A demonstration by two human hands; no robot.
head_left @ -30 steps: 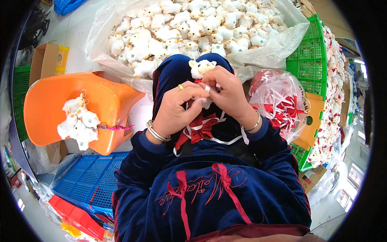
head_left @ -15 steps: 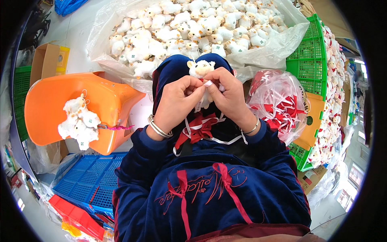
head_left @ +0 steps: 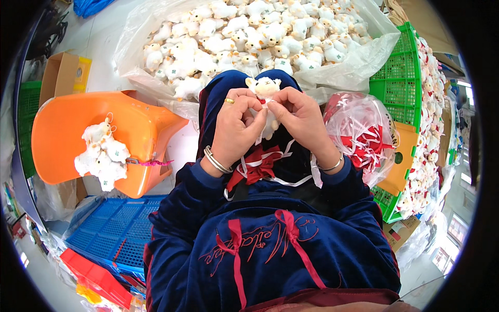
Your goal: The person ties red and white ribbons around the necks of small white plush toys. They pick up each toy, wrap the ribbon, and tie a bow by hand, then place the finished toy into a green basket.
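Observation:
A small white plush lamb stands between my knees, its head pointing away from me and something red at its neck. My left hand is closed at the neck, thumb and forefinger pinched on a thin white ribbon. From the other side my right hand pinches the ribbon close to the left fingertips. Most of the ribbon and the lamb's body are hidden by my fingers. On my lap lie red cloth pieces with white ribbons.
Beyond my knees a large clear plastic bag is full of white plush lambs. An orange chair at left carries several linked lambs. To the right are a bag of red pieces and a green crate. Blue crates stand lower left.
My hands have drawn closer together at the lamb's neck, and the white ribbon end by my right thumb shows less. The left hand has turned, so its ring now shows.

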